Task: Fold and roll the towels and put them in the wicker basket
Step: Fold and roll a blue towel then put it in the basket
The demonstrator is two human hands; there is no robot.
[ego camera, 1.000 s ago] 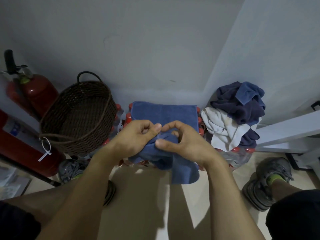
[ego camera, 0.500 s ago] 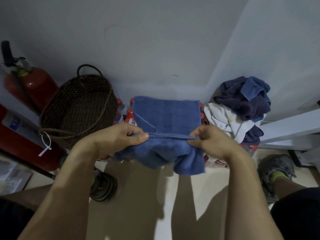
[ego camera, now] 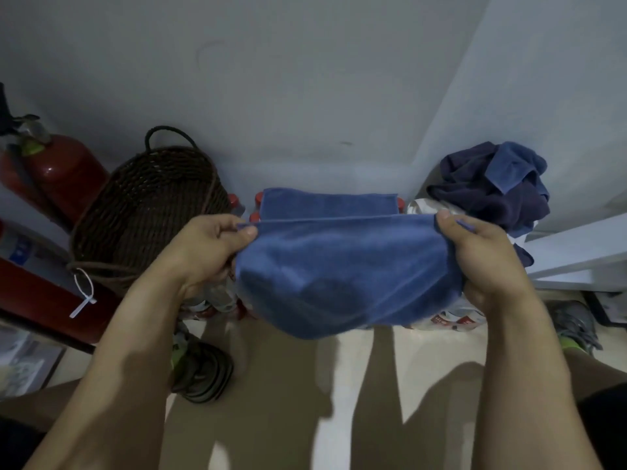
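— What have we got stretched out in front of us?
— A blue towel (ego camera: pixel 342 266), pulled wide, its top edge taut and the rest sagging below; its far part lies flat behind.
— And the wicker basket (ego camera: pixel 149 212)?
— To our left, dark brown, tilted toward us, one loop handle up, nothing visible inside.
— More towels?
— A crumpled pile of towels (ego camera: pixel 492 188) on our right: navy, blue, some white underneath.

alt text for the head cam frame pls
Two hands, left hand and right hand, pinch the corners of a blue towel, stretching it wide. An empty-looking wicker basket sits left, a towel pile right.
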